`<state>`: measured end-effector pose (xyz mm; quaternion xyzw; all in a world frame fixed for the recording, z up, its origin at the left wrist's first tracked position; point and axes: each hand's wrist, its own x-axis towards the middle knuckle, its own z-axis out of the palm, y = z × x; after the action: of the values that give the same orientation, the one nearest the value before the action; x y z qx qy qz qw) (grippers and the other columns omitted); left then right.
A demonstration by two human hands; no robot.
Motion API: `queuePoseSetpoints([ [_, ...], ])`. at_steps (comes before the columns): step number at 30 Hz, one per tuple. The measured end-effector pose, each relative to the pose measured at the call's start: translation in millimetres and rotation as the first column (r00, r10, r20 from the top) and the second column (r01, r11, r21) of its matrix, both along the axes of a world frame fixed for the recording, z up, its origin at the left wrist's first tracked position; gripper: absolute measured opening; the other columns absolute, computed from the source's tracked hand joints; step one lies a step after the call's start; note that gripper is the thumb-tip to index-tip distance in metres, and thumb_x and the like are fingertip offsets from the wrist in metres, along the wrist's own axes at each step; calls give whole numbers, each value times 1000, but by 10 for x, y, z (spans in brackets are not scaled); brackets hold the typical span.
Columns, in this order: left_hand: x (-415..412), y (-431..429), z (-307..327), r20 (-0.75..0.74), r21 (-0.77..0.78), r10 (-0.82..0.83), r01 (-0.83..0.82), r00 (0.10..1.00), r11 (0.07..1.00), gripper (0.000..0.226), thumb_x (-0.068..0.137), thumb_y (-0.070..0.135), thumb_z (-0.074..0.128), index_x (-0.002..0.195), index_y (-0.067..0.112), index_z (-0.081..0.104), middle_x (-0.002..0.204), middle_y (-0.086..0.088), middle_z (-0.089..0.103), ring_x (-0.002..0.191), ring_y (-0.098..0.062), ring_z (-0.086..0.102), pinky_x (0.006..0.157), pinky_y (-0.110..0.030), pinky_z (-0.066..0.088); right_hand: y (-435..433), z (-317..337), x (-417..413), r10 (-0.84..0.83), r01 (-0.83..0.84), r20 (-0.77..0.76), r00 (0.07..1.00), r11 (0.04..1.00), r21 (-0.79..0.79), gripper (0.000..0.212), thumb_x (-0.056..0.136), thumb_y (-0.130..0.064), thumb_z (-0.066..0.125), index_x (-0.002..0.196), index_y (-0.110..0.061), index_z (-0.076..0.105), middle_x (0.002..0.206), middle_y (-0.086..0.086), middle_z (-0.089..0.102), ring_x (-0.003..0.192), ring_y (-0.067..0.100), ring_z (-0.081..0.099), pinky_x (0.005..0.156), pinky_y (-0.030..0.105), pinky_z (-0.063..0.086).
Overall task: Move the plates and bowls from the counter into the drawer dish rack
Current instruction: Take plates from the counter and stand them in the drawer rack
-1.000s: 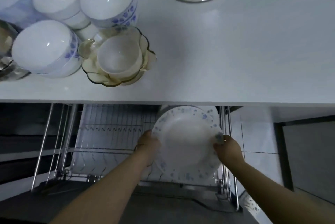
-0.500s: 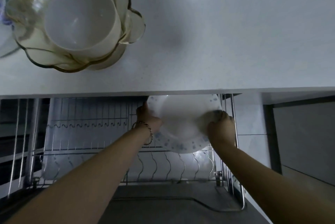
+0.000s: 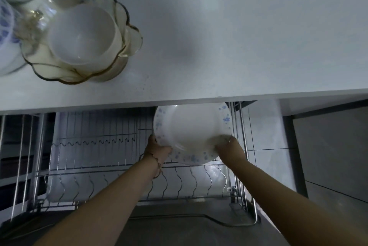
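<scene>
The left hand (image 3: 158, 149) and right hand (image 3: 229, 147) each gripped the lower rim of the blue-flowered plate (image 3: 193, 130); it stood tilted over the far right corner of the drawer dish rack (image 3: 95, 143), seemingly not yet seated; best lowered edge-first between two wires, clear of the counter (image 3: 219, 36) lip.

Counter (image 3: 219, 46) overhangs rack (image 3: 95, 143) rear; left slots free; plate (image 3: 191, 132) blocks right end.
</scene>
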<state>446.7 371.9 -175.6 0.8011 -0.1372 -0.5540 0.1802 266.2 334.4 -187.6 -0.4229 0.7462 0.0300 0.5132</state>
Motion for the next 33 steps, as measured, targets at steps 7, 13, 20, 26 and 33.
queuePoseSetpoints([
  [7,-615,68,689,121,64,-539,536,833,842,35,92,10,48,126,7,54,120,-9,57,116,-26,54,88,-17,40,-3,728,-666,393,-392,17,919,912,121,25,91,-16,48,104,2,60,106,13,63,99,24,58,91,29,48],
  [13,-1730,-425,1445,227,-31,-649,671,726,741,32,90,8,46,117,6,63,125,-13,62,117,-27,57,96,-24,44,-291,1584,-1895,510,-513,-99,854,858,-4,43,95,-24,45,134,-6,46,137,11,51,124,22,51,97,22,41],
  [20,-2956,-1121,2388,373,-101,-657,733,655,673,33,90,11,47,118,5,63,126,-13,63,120,-25,57,98,-25,43,-1045,2564,-3397,461,-516,-276,844,837,-181,33,91,-17,44,117,-3,60,128,15,60,119,27,56,95,26,45],
  [26,-3501,-1666,2908,398,-207,-560,666,726,717,31,88,3,48,114,-3,63,117,-23,66,90,-26,63,80,-28,49,-1744,3147,-4010,311,-355,-175,934,860,-366,32,88,-10,50,113,6,61,115,23,66,90,23,57,57,20,40],
  [33,-3691,-2556,3024,340,-271,-484,577,806,770,34,89,4,48,122,1,57,111,-21,64,85,-25,62,66,-28,48,-2575,3219,-4196,254,-289,-138,957,864,-412,31,85,-7,49,108,9,63,99,21,68,84,25,58,52,20,35],
])
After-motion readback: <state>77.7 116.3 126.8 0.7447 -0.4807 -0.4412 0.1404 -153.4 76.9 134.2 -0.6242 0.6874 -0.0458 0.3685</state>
